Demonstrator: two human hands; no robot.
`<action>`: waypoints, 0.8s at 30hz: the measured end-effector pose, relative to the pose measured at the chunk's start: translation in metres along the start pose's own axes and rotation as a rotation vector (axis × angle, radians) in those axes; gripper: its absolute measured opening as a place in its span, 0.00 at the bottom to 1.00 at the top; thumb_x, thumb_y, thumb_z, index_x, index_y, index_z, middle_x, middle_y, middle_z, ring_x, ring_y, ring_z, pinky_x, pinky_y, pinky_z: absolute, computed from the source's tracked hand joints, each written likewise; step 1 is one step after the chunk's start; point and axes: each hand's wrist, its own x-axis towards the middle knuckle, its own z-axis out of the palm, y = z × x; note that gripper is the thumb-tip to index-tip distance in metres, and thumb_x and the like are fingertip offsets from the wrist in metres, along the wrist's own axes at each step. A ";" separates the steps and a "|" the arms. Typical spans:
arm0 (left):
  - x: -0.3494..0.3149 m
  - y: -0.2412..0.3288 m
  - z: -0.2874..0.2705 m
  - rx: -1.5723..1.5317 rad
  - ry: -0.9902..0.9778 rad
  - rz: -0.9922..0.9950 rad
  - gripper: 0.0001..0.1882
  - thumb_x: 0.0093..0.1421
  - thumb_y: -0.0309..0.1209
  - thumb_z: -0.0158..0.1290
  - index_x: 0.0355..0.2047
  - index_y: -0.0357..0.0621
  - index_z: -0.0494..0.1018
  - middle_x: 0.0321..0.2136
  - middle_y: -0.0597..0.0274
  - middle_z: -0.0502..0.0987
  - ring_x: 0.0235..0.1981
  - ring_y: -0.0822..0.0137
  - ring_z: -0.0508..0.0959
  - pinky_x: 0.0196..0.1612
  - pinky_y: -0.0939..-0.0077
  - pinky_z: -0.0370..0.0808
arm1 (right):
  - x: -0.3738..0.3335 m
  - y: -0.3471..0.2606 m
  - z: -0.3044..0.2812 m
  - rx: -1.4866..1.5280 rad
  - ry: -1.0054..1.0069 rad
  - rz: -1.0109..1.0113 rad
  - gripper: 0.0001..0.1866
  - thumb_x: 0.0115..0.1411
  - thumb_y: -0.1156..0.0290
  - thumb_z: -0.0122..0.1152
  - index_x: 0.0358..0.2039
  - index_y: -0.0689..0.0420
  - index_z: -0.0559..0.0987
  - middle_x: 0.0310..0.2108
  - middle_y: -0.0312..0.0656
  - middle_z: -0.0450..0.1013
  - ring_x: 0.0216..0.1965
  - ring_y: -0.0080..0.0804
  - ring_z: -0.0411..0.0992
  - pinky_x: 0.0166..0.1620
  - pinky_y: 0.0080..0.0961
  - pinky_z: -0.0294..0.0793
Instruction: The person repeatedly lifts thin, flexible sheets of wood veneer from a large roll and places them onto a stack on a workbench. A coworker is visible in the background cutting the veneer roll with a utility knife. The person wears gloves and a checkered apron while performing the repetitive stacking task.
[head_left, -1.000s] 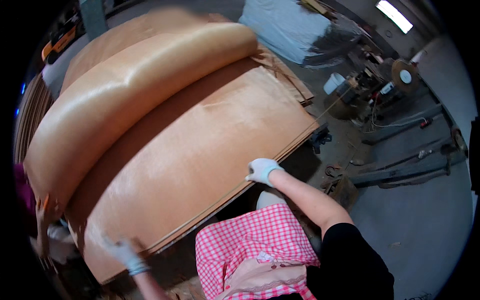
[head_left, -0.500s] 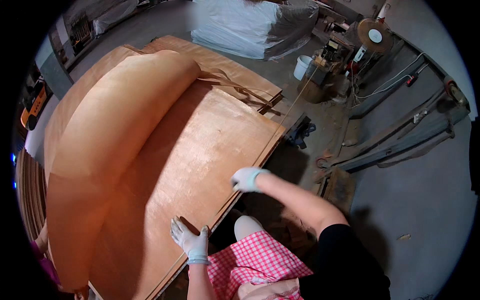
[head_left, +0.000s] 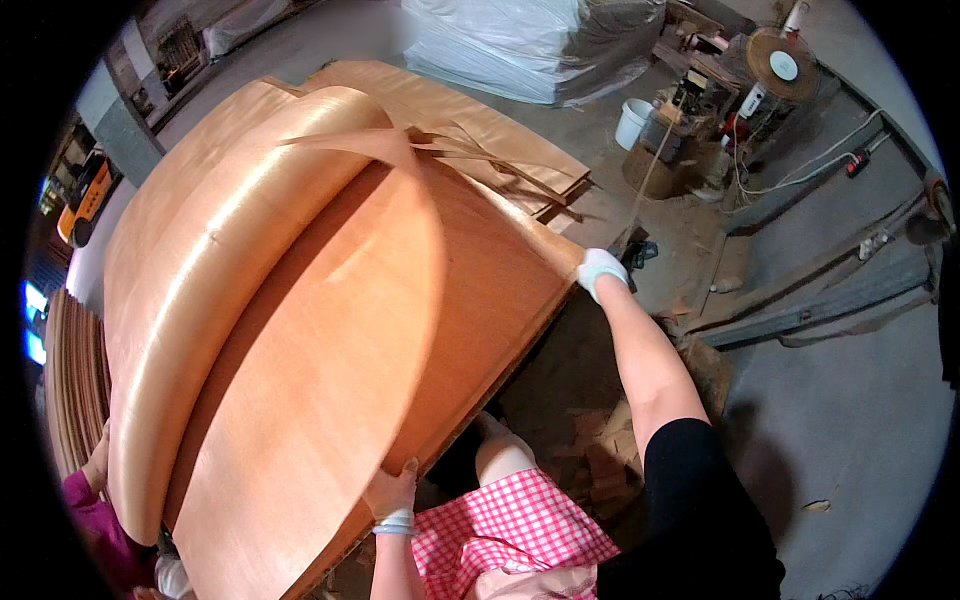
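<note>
A thin wood veneer sheet [head_left: 320,330] bends up over the stack of sheets [head_left: 480,300], its free edge bowed. My left hand [head_left: 392,492], in a whitish glove, is closed on the sheet's near edge, thumb on top and fingers hidden beneath. My right hand [head_left: 602,272], gloved too, reaches out to the stack's right corner and is closed on veneer there; its fingertips are partly hidden. A large rolled-over veneer sheet [head_left: 240,240] lies along the stack's left side.
A co-worker's hand [head_left: 98,462] and purple sleeve [head_left: 88,500] are at the left end of the roll. Torn veneer strips [head_left: 500,165] lie at the far edge. Beyond stand a white bucket [head_left: 632,122], a machine with a round disc [head_left: 783,66] and a plastic-covered pile [head_left: 530,50].
My right hand has moved away along the edge to the far right corner. My left hand has taken hold of the sheet's edge, and the sheet has risen into a curve. The roll looks tighter.
</note>
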 end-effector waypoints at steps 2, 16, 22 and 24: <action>-0.014 0.014 -0.022 0.148 -0.217 -0.306 0.38 0.54 0.61 0.53 0.51 0.38 0.73 0.49 0.41 0.75 0.53 0.45 0.73 0.57 0.57 0.68 | -0.036 -0.021 0.006 0.292 0.145 0.047 0.17 0.59 0.65 0.55 0.45 0.63 0.77 0.48 0.58 0.73 0.52 0.55 0.70 0.53 0.43 0.70; -0.105 -0.027 -0.025 -0.879 0.202 0.403 0.10 0.52 0.27 0.60 0.35 0.39 0.77 0.33 0.58 0.77 0.33 0.67 0.76 0.35 0.76 0.74 | -0.427 -0.155 0.046 1.005 -0.678 -0.911 0.08 0.61 0.75 0.57 0.40 0.64 0.74 0.52 0.51 0.71 0.46 0.29 0.71 0.49 0.24 0.71; -0.127 -0.134 -0.068 -1.253 0.434 0.031 0.01 0.56 0.20 0.58 0.29 0.38 0.76 0.27 0.63 0.77 0.29 0.75 0.75 0.35 0.81 0.73 | -0.467 -0.204 0.058 0.745 -0.808 -0.880 0.27 0.62 0.71 0.60 0.59 0.64 0.65 0.51 0.49 0.71 0.53 0.34 0.70 0.54 0.28 0.71; -0.126 -0.198 -0.103 -1.449 0.707 -0.137 0.04 0.55 0.17 0.57 0.27 0.40 0.75 0.26 0.62 0.78 0.28 0.73 0.76 0.34 0.79 0.75 | -0.433 -0.214 0.062 0.335 -0.481 -1.205 0.12 0.59 0.67 0.61 0.36 0.65 0.79 0.34 0.48 0.77 0.37 0.36 0.76 0.45 0.29 0.74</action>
